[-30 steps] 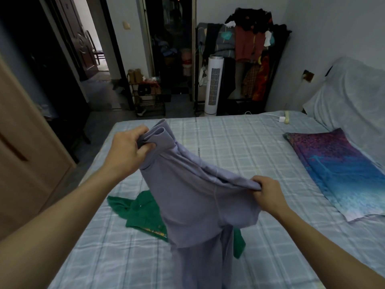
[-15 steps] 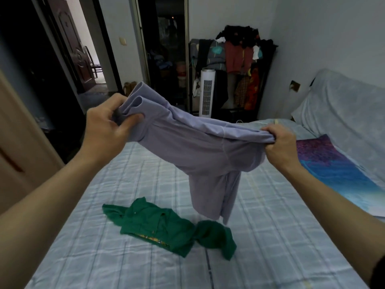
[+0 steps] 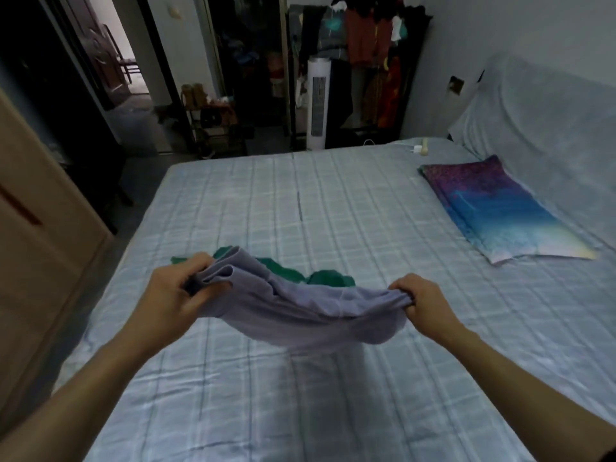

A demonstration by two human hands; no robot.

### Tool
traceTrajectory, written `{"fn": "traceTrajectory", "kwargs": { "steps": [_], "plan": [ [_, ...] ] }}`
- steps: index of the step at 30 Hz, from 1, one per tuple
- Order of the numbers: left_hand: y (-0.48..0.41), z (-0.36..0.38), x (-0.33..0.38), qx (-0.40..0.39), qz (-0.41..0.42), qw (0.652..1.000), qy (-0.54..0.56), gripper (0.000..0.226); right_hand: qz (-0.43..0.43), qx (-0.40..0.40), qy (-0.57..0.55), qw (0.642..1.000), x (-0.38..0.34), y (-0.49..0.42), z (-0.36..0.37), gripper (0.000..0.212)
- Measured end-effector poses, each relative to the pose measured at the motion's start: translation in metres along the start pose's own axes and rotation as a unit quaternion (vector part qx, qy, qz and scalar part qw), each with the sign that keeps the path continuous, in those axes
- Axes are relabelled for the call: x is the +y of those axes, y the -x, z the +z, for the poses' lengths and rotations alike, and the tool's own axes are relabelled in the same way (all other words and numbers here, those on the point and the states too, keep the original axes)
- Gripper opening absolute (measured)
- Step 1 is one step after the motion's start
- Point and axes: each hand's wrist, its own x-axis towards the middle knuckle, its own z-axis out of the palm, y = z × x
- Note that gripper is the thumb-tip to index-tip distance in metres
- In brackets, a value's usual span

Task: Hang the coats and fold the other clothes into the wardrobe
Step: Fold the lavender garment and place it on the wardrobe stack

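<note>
Two bare hands are holding one lavender garment (image 3: pixel 300 315) stretched between them over the bed (image 3: pixel 333 201). The left hand (image 3: pixel 176 291) is curling its fingers and thumb around a bunched, doubled edge of the cloth, the folds showing as rounded loops just above the thumb. The right hand (image 3: pixel 423 300) is clenching the opposite end in a tight fist, with gathered fabric squeezing out between the fingers. The hands are sitting well apart, and the garment is sagging between them in a shallow curve, its lower part blurring; whether it is touching the sheet cannot be told.

Just beyond the lavender cloth, a green garment (image 3: pixel 328 278) is lying crumpled on the pale checked sheet, partly hidden behind the held piece. Further to the right, a purple and blue pillow (image 3: pixel 493 208) is lying flat near the cloth-covered headboard (image 3: pixel 533 111). A small white charger (image 3: pixel 417 149) is resting at the far corner of the mattress.

Past the foot of the bed, a white tower fan (image 3: pixel 318 105) is standing upright beside a dark clothes rack (image 3: pixel 366 45) that is carrying many hanging garments. A low shoe rack (image 3: pixel 213 118) is standing near the open doorway. On the left edge, a light wooden wardrobe door (image 3: pixel 40 228) is showing at an angle.
</note>
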Motion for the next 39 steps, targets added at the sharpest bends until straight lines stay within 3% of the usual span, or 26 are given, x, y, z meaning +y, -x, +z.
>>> {"fn": "traceTrajectory", "kwargs": {
  "steps": [4, 8, 10, 18, 22, 28, 35, 39],
  "plan": [
    [0.078, 0.004, -0.006, -0.072, -0.012, 0.997, 0.036, 0.033, 0.057, -0.03, -0.007, 0.998, -0.017, 0.094, 0.038, 0.035],
    [0.147, 0.01, -0.003, -0.168, 0.002, 0.984, 0.054, 0.009, 0.085, -0.055, 0.002, 0.995, -0.036, 0.177, 0.072, 0.027],
    [0.173, 0.015, -0.003, -0.205, 0.012, 0.977, 0.05, 0.015, 0.097, -0.072, 0.006, 0.993, -0.041, 0.211, 0.086, 0.02],
    [0.245, 0.037, -0.01, -0.324, -0.019, 0.945, 0.05, 0.021, 0.109, -0.133, 0.024, 0.985, -0.043, 0.284, 0.115, 0.033],
    [0.282, 0.055, -0.025, -0.397, -0.016, 0.918, -0.005, 0.019, 0.117, -0.143, 0.037, 0.982, -0.038, 0.309, 0.133, 0.032],
    [0.325, 0.091, -0.051, -0.511, -0.023, 0.855, -0.086, 0.015, 0.131, -0.138, 0.066, 0.98, -0.038, 0.325, 0.157, 0.035],
    [0.359, 0.139, -0.063, -0.599, -0.012, 0.793, -0.11, 0.018, 0.087, -0.095, 0.103, 0.986, -0.025, 0.323, 0.189, 0.041],
    [0.384, 0.174, -0.069, -0.71, 0.009, 0.691, -0.137, 0.034, 0.075, -0.101, 0.112, 0.986, -0.016, 0.335, 0.203, 0.044]
  ]
}}
